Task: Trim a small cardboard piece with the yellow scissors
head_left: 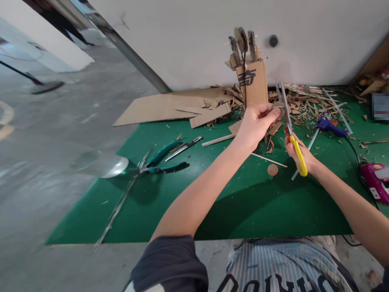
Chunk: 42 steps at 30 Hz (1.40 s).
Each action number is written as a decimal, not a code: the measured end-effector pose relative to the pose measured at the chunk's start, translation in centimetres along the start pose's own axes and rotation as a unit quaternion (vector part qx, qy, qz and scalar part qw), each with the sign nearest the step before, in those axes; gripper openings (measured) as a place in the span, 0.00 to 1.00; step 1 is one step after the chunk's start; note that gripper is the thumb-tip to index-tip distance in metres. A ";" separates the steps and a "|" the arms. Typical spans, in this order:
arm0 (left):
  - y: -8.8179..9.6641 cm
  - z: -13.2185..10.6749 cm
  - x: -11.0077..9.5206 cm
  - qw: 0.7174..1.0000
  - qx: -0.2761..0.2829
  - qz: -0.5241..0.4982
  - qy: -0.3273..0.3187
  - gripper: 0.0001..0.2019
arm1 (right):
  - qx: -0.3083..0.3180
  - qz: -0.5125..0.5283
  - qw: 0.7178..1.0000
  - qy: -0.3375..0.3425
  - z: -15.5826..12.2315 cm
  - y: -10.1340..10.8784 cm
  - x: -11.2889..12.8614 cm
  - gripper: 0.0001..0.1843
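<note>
My left hand pinches a small cardboard piece above the green mat. My right hand grips yellow-handled scissors, whose blades stand apart and point up at the piece. A small cardboard disc lies on the mat just below both hands. A thin wooden stick lies next to it.
A cardboard model stands at the wall among many scraps. Flat cardboard sheets lie far left. Green-handled pliers and a metal rod rest at left. A blue glue gun and a pink tool sit at right.
</note>
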<state>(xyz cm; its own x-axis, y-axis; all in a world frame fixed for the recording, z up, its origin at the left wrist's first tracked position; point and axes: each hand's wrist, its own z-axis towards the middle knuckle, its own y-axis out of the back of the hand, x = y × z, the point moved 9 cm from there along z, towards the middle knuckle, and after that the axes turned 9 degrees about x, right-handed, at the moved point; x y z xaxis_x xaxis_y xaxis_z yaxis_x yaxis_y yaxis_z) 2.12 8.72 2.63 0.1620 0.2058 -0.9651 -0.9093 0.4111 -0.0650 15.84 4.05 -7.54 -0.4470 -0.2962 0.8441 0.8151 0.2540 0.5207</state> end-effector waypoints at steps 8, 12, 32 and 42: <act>-0.3 -0.2 0.3 0.999 0.009 -0.048 0.008 0.12 | 0.018 0.036 0.999 -0.015 0.0 -0.5 0.6 0.31; -0.1 -0.1 0.0 1.000 0.011 -0.016 -0.001 0.13 | 0.021 0.039 0.999 -0.017 0.0 -0.5 0.7 0.32; 0.4 -0.4 -2.3 0.979 0.039 0.196 -0.042 0.14 | -0.007 -0.042 0.999 0.000 0.2 0.2 0.5 0.30; 0.8 -0.5 -2.2 0.983 0.000 0.184 -0.023 0.10 | -0.015 -0.066 0.998 0.002 0.1 0.7 1.1 0.32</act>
<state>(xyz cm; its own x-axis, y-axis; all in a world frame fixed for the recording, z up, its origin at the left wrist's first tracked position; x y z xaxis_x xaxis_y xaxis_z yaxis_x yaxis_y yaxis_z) 0.84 8.20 4.54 -0.1609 0.3808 -0.9106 -0.9092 0.3018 0.2869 15.90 4.03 -6.19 -0.5500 -0.3289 0.7677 0.7599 0.1843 0.6234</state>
